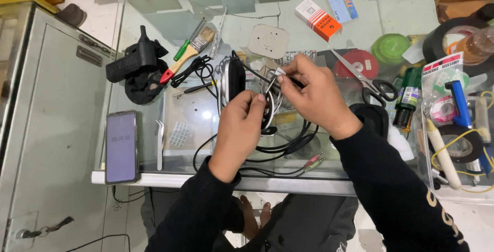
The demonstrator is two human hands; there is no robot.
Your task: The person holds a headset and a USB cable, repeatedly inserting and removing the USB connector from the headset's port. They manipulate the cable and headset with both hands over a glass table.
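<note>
You have bright, even light from above, with colours clear and shadows soft. The glass tabletop (154, 20) throws pale reflections across its far half, and one small hot spot of glare sits just left of your left hand (239, 128). Focus is sharp through the middle. The wide lens bends straight edges near the frame's borders.

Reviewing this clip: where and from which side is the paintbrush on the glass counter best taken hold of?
Grip the paintbrush on its wooden handle, midway between the bristle ferrule and the red tip, coming from above. It lies flat and diagonal on the glass counter, bristles toward the far end. A green-handled tool lies close alongside, so pinching across the lower handle probably leaves the most room.
</note>
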